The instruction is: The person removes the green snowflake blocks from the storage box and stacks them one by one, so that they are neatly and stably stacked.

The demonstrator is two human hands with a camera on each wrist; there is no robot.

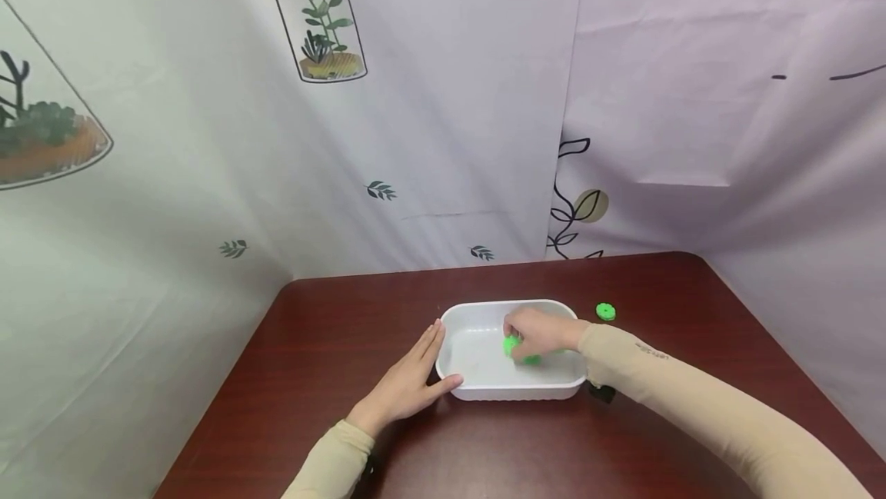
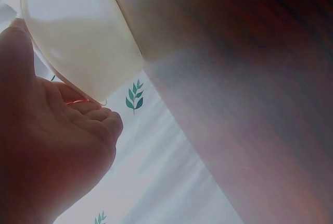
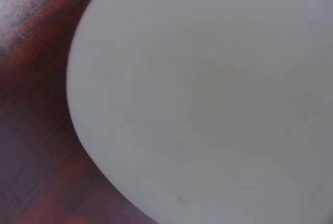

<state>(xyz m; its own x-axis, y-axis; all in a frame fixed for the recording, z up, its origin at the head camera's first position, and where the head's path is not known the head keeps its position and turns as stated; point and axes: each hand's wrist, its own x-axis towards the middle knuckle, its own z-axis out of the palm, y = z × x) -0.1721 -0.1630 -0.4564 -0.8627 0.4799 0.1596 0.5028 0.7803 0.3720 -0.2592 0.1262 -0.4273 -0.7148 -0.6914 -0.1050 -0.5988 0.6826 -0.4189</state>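
Observation:
A white plastic tub (image 1: pixel 477 391) stands on the dark red table (image 1: pixel 332 330). My right hand (image 1: pixel 538 332) reaches down inside it, fingers curled round a bright green piece (image 1: pixel 512 347). My left hand (image 1: pixel 408 380) lies flat on the table with straight fingers against the tub's left wall, thumb at its front corner. The left wrist view shows that palm (image 2: pixel 47 151) beside the tub's outer wall (image 2: pixel 78 36). In the right wrist view only the tub's white wall (image 3: pixel 208 99) and some table show; the hand is hidden.
A small green round disc (image 1: pixel 605 311) lies on the table just right of the tub's far corner. Cloth backdrops printed with plants (image 1: pixel 325 22) hang close behind and on both sides. A small dark object (image 1: pixel 602 392) sits under my right forearm.

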